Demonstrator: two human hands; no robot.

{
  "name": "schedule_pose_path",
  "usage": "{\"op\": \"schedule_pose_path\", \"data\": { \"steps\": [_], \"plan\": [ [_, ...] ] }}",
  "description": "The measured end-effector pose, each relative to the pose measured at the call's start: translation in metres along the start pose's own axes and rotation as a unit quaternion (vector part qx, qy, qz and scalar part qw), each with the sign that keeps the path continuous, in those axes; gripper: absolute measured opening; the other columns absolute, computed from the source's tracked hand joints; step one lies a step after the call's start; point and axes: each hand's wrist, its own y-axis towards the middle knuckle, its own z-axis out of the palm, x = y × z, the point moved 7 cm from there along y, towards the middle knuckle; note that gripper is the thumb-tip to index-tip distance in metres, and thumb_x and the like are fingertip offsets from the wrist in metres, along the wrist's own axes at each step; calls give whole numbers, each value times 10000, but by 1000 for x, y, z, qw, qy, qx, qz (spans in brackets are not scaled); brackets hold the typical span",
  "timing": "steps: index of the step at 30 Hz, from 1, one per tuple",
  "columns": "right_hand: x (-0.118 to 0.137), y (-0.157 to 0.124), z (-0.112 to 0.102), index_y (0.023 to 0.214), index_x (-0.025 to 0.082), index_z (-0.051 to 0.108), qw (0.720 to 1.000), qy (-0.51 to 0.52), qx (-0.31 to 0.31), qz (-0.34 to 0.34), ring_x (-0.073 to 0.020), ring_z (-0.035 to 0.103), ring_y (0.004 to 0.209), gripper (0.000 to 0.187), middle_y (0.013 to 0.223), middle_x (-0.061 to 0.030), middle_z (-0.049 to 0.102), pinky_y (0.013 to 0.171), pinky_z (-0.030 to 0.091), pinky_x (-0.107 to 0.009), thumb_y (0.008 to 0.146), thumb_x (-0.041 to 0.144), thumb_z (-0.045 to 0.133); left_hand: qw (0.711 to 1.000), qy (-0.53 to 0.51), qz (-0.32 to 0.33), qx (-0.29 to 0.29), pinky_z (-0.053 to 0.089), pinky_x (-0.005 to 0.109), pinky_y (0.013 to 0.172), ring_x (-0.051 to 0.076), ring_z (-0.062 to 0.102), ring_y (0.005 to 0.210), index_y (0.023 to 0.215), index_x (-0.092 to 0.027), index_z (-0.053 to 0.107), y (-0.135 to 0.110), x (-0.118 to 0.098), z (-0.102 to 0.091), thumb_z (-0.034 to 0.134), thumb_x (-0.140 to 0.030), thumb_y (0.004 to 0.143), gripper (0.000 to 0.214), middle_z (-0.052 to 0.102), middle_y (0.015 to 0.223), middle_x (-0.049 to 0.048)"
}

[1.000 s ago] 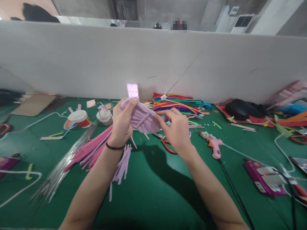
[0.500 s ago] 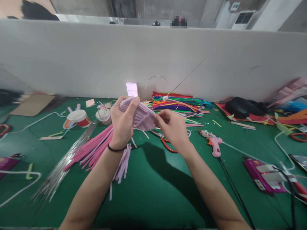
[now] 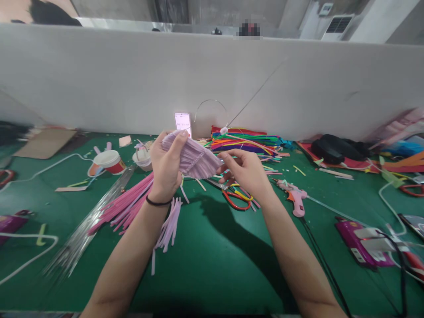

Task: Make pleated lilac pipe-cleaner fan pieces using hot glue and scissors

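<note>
My left hand (image 3: 167,168) is closed around a lilac fan-shaped piece woven from pipe cleaners (image 3: 195,159), held up over the green table (image 3: 212,256). My right hand (image 3: 247,173) pinches the piece's right tip between thumb and forefinger. A thin wire (image 3: 255,95) runs up and to the right from behind the hands. Below the left wrist lie loose lilac pipe cleaners (image 3: 168,227) and a bundle of pink ones (image 3: 126,205). Red-handled scissors (image 3: 233,198) rest on the table just under my right hand.
A stack of coloured pipe cleaners (image 3: 245,142) and a lit phone (image 3: 183,122) stand against the grey partition. A pink glue gun (image 3: 293,194) lies to the right, paper cups (image 3: 109,162) and steel wires (image 3: 82,234) to the left, purple packs (image 3: 362,243) at far right.
Both hands have risen slightly with the lilac piece. My right hand has moved from the piece's middle to its right tip, uncovering the scissors below.
</note>
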Motion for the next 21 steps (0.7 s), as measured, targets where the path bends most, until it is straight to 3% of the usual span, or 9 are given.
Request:
{"op": "schedule_pose_path", "data": {
  "steps": [11,18,21],
  "plan": [
    [-6,4,7,818,187,601,999,-27,-3,-23,-154,692,546,238,717,-45,728,445,543,-222,871,416,637,1000,7,3,4,439,206,539,82,549,565,702,-205,589,-3,-1,4,759,-335,753,221,564,636,-53],
    [10,-4,-2,1176,185,596,998,-28,37,-42,-137,672,491,291,761,-35,733,441,552,-236,933,336,538,995,-72,-60,-16,476,175,572,73,576,601,703,-197,632,8,10,-6,771,-261,713,154,610,682,-44],
    [17,-9,-8,1136,192,627,995,-56,25,-75,-120,663,479,245,738,-17,721,445,544,-217,940,275,507,992,-99,-71,-27,486,164,603,68,591,631,710,-198,649,12,14,-9,775,-234,696,132,625,703,-46]
  ]
}}
